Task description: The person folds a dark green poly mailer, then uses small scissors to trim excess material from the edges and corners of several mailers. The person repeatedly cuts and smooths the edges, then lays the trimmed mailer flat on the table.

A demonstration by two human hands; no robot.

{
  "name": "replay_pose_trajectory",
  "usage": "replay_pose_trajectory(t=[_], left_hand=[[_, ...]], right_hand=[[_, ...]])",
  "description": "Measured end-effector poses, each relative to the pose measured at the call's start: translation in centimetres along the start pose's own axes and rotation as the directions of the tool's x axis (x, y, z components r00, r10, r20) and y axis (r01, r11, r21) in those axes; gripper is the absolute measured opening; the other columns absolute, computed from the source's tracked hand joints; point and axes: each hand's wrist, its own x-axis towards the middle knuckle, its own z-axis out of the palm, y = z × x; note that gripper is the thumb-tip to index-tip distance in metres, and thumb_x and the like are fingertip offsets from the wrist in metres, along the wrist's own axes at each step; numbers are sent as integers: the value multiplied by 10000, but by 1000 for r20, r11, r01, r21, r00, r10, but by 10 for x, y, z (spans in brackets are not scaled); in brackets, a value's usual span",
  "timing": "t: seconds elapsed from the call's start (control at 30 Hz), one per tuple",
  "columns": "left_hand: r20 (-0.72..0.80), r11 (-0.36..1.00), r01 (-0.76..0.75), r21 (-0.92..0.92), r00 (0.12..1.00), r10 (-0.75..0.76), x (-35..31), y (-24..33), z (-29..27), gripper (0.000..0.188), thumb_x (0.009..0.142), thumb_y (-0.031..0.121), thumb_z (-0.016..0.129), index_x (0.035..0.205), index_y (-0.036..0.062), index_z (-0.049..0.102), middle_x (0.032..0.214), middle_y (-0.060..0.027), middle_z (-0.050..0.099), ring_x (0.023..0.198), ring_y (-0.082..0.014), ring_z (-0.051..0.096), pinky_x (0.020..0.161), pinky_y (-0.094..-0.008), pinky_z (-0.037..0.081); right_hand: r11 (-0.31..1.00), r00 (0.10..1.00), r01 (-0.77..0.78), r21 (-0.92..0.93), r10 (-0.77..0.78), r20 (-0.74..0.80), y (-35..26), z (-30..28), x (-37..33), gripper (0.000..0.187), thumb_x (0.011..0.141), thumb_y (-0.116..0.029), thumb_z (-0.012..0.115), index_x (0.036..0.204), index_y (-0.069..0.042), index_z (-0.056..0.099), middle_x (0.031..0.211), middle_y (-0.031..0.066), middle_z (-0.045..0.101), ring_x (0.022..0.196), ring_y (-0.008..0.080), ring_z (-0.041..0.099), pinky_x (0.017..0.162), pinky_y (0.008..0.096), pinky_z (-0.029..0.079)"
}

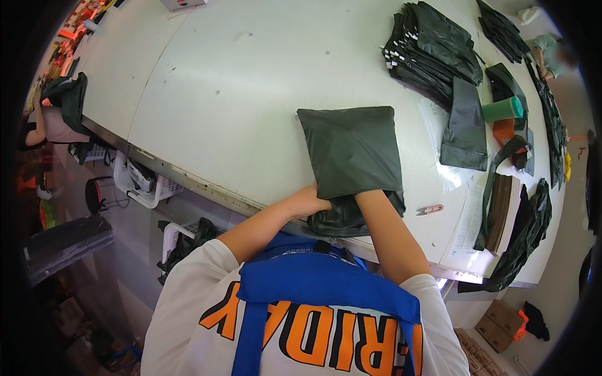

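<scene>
A folded dark green, shiny fabric piece (354,150) lies at the table's near edge, its upper layer square and smooth. Its lower part (342,218) is bunched and hangs toward my body. My left hand (308,202) pinches the left side of the fold, the thumb showing and the other fingers partly under the cloth. From the wrist on, my right hand (370,197) is tucked beneath the upper layer, so its fingers are hidden. Right of the cloth lie small red-handled thread snips (430,210).
A pile of dark folded garments (433,47) sits at the far right. Nearer are a green cylinder (503,109), a flat dark fabric piece (464,125) and brown boards (500,213). White baskets (149,188) stand below the left edge. Other people work at far left and right.
</scene>
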Motion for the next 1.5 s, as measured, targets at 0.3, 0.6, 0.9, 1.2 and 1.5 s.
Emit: replay_pose_trajectory(t=[0.3,0.6,0.9,1.2,1.5], left_hand=[[222,958,90,-272,975,-29,-8,-6,-24,669,768,40,643,1381,5,378,1299,-131,526,1187,-222,494,1011,-327,381],[225,872,97,-480,974,15,-18,-33,-19,877,753,19,706,1463,40,192,1417,-99,391,1306,-223,369,1080,-345,295],[104,858,37,-512,994,18,-26,-31,-37,657,899,122,573,1458,44,236,1423,-103,392,1281,-205,397,1071,-329,306],[180,868,139,-476,982,-59,-30,-27,-43,713,834,57,624,1445,25,260,1402,-110,424,1275,-213,408,1064,-337,321],[138,996,-50,-67,989,58,-51,-16,-35,676,801,158,698,1371,-6,376,1299,-154,529,1204,-253,490,1014,-355,376]], right_hand=[[999,999,25,-26,-26,-28,-15,14,9,600,893,-400,527,1375,-60,420,1424,160,400,1307,288,374,1096,394,274],[998,997,40,-54,-44,-60,-35,22,-6,602,890,-403,531,1368,-51,425,1419,166,405,1305,286,377,1095,391,275],[985,988,-152,85,153,-14,2,9,-36,606,887,-405,534,1361,-42,431,1413,173,410,1303,284,380,1094,387,276],[956,934,-210,204,135,330,-56,-47,-94,540,860,-337,610,1298,-41,497,1320,178,495,1212,247,475,1001,357,380],[414,701,-627,660,669,246,25,-35,-120,639,778,-296,755,1209,94,489,1077,191,609,973,233,594,854,327,477]])
